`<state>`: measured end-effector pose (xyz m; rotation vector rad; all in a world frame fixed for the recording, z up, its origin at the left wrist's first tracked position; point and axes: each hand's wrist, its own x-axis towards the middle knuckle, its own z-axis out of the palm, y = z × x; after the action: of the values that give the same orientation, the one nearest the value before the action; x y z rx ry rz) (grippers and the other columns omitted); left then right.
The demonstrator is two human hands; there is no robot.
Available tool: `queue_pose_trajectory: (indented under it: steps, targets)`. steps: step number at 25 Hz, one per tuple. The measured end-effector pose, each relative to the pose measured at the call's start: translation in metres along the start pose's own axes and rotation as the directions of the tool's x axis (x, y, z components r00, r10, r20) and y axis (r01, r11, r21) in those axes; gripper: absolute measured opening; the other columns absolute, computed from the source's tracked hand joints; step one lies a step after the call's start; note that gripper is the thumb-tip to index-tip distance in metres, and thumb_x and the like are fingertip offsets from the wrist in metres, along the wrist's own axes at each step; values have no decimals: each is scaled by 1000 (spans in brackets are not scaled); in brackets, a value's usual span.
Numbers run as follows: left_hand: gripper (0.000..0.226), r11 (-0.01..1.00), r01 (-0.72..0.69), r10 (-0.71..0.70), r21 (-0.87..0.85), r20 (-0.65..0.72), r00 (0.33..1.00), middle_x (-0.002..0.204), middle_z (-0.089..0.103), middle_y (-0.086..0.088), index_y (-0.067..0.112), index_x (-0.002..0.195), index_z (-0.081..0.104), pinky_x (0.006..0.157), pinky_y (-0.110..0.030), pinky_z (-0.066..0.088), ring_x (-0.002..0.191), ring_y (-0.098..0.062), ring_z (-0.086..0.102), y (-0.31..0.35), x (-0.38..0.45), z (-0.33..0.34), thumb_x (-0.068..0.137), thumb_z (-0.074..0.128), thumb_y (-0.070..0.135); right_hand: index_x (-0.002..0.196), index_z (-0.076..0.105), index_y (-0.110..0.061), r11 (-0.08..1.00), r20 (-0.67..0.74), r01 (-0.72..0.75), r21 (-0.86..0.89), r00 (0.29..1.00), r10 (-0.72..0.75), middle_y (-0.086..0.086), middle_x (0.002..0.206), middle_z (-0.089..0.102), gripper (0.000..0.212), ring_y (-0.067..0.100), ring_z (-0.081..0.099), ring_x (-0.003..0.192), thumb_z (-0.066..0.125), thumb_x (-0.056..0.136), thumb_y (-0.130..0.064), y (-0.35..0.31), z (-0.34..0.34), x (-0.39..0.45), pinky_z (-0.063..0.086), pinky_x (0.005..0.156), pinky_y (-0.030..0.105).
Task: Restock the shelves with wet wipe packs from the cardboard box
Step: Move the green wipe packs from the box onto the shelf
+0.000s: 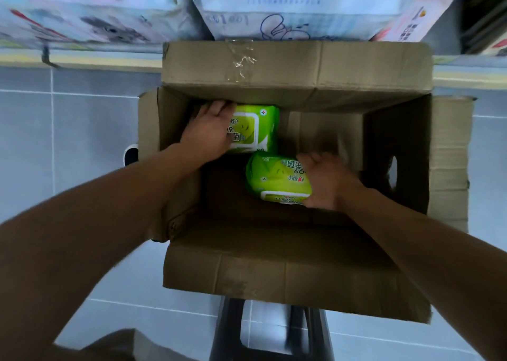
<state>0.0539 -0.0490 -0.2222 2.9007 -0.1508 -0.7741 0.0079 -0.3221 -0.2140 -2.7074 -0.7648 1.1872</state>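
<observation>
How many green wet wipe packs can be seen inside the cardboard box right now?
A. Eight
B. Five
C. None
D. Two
D: only two green packs show in the cardboard box, one under the left hand and one gripped by the right hand.
</observation>
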Motion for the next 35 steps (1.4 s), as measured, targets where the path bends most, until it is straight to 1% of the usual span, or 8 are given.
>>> queue_pose_trajectory:
  steps: [5,8,13,16,20,25,30,35]
  targets:
    - [78,991,34,-43,133,66,997,131,36,-13,16,134,40,98,-54,31,121,-36,33,12,2,-5,69,77,39,147,19,-19,988,-23,54,-142,998,-57,5,143,37,99,28,39,125,73,67,-42,-1,-7,-4,28,106,42]
    - [77,999,-37,33,35,107,994,130,37,-12,16,126,41,99,-54,36,119,-38,39,14,-4,-1,63,82,37,146,20,-20,972,-43,77,-224,995,-89,4,141,39,94,28,40,124,72,70,-43,2,0,-8,28,106,42]
    - [106,999,28,-32,22,230,973,141,38,-12,26,144,19,102,-53,32,125,-41,38,17,-9,10,61,81,47,148,19,-19,977,-46,46,-207,997,-56,5,142,38,93,28,39,127,71,73,-40,5,16,-13,24,109,43]
    - [104,998,45,-56,52,218,974,135,48,-11,22,141,29,98,-53,35,122,-39,40,23,-11,5,56,81,52,148,21,-18,981,-45,28,-192,998,-37,6,142,39,96,29,39,126,72,70,-40,0,14,-20,26,107,42]
    - [107,968,121,-102,-221,95,990,122,54,-15,19,131,37,92,-50,48,110,-38,55,23,-35,-25,41,86,48,148,18,-19,986,-116,-45,-163,993,26,4,144,36,99,29,38,127,73,70,-44,-10,-7,-45,27,107,43]
    - [107,944,98,-153,-316,-152,976,123,56,-12,21,135,41,92,-41,46,110,-33,55,22,-91,-91,41,86,44,148,18,-21,984,-274,-141,-111,956,106,4,143,39,101,30,39,127,72,68,-52,-36,-44,-88,31,103,44]
    - [99,924,42,-189,-380,-359,914,118,61,-13,16,130,46,84,-37,46,107,-32,57,-10,-157,-168,43,89,35,149,17,-26,980,-469,-188,-61,873,138,4,136,45,105,31,44,120,73,64,-49,-78,-86,-122,34,99,42]
    - [109,906,131,-329,-401,-476,815,116,60,-11,26,131,44,86,-44,50,105,-31,57,-69,-205,-216,31,73,57,148,14,-36,984,-594,-151,-97,802,65,5,137,45,101,35,46,119,72,66,-50,-131,-152,-120,36,100,45]
